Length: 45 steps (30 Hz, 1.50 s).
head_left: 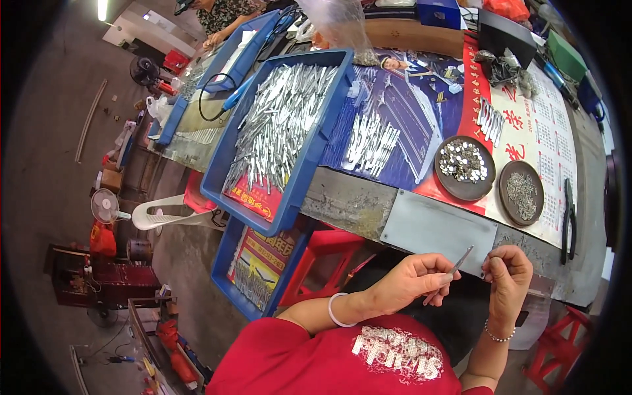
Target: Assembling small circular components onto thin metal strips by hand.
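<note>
Gripping a thin silver metal strip [459,261] between thumb and forefinger, the left hand [408,280] holds it slanted upward just below the near edge of the tabletop [434,227]. Close beside it, the right hand [505,273] has its fingertips pinched together as if on something tiny near the strip's upper end; whether it actually holds a part is too small to tell.

Judging by how things lie, the work looks well short of finished. A large blue plastic tray [309,158] at the tabletop's left end is heaped with silver metal strips, and a second blue tray [227,263] below it, under the tabletop edge, holds more. A smaller loose batch of strips [370,141] lies spread on the blue printed sheet near the middle. Two round dark dishes sit toward the right near edge: one [465,168] filled with small shiny round pieces, the other [521,193] with finer metal bits. Black-handled pliers [569,220] lie at the right end. Which pile holds finished pieces cannot be told.
</note>
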{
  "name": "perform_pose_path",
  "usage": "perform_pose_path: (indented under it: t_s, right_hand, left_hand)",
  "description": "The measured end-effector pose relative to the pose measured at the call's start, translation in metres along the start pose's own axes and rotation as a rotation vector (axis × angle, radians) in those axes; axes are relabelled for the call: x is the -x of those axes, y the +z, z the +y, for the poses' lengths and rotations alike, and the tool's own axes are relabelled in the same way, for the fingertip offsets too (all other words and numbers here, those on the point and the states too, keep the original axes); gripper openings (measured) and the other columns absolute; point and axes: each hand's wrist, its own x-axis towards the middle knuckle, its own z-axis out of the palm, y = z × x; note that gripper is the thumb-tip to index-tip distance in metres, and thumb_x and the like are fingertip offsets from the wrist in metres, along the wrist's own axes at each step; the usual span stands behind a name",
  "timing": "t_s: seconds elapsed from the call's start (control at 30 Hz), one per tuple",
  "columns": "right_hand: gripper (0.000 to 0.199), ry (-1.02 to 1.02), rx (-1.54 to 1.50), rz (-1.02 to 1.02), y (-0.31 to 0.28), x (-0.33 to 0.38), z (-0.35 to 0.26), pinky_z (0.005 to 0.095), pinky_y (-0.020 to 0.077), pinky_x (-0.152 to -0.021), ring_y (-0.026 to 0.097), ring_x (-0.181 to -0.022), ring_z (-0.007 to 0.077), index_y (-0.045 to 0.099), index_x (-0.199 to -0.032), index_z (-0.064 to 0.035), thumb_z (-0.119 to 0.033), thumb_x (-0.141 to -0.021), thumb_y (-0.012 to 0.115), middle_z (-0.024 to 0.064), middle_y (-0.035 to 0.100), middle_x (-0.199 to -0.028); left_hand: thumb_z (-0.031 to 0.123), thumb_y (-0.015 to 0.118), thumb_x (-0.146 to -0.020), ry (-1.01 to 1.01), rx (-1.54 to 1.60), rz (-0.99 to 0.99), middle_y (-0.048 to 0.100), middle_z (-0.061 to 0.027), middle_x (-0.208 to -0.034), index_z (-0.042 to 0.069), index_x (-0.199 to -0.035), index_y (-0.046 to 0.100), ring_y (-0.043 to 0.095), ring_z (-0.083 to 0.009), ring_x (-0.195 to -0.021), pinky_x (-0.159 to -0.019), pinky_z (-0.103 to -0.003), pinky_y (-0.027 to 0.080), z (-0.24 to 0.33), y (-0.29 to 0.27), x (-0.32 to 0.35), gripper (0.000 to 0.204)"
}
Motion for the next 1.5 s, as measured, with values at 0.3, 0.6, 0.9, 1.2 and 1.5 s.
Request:
perform_pose_path:
  t_s: [0.3, 0.6, 0.9, 1.2, 1.5]
  right_hand:
    - [0.008, -0.146, 0.190, -0.100, 0.019, 0.011, -0.006, 0.0197, 0.0433, -0.058, 0.053, -0.069, 0.0095, 0.059, -0.092, 0.0042, 0.003, -0.085, 0.056, 0.0061, 0.056, -0.081]
    - [0.007, -0.156, 0.139, -0.074, 0.025, 0.021, -0.002, 0.0199, 0.0419, -0.057, 0.051, -0.068, 0.0087, 0.054, -0.092, 0.0014, 0.003, -0.086, 0.054, 0.0048, 0.052, -0.079]
    - [0.009, -0.152, 0.116, 0.025, 0.029, 0.023, 0.003, 0.0185, 0.0406, -0.054, 0.052, -0.064, 0.0079, 0.048, -0.094, -0.0016, 0.001, -0.088, 0.053, 0.0029, 0.052, -0.076]
    - [0.012, -0.151, 0.143, 0.077, 0.031, 0.028, 0.008, 0.0173, 0.0402, -0.053, 0.053, -0.063, 0.0069, 0.047, -0.093, -0.0027, 0.005, -0.086, 0.053, 0.0021, 0.052, -0.076]
    - [0.015, -0.165, 0.127, 0.071, 0.032, 0.028, 0.016, 0.0222, 0.0470, -0.062, 0.056, -0.068, 0.0101, 0.049, -0.091, 0.0007, 0.012, -0.081, 0.050, 0.0053, 0.051, -0.083]
  left_hand:
    - [0.019, 0.051, -0.094, -0.030, 0.106, 0.005, 0.058, -0.0030, -0.074, 0.001, -0.098, 0.055, 0.057, -0.0098, -0.061, -0.050, -0.019, 0.041, -0.005, -0.004, 0.002, 0.018]
    - [0.021, 0.053, -0.093, -0.041, 0.196, -0.040, 0.057, -0.0033, -0.074, 0.001, -0.096, 0.055, 0.056, -0.0114, -0.060, -0.049, -0.019, 0.040, -0.009, -0.008, 0.000, 0.020]
    - [0.021, 0.055, -0.092, -0.104, 0.314, -0.026, 0.056, -0.0034, -0.073, 0.003, -0.094, 0.055, 0.055, -0.0127, -0.059, -0.050, -0.021, 0.041, -0.009, -0.006, -0.008, 0.019]
    - [0.022, 0.054, -0.093, -0.110, 0.329, -0.034, 0.056, -0.0032, -0.073, 0.004, -0.093, 0.054, 0.054, -0.0127, -0.059, -0.050, -0.021, 0.041, -0.012, -0.004, -0.010, 0.018]
    - [0.025, 0.057, -0.091, -0.210, 0.395, 0.021, 0.053, -0.0026, -0.072, 0.006, -0.093, 0.054, 0.050, -0.0129, -0.056, -0.051, -0.023, 0.041, -0.013, -0.008, -0.011, 0.020]
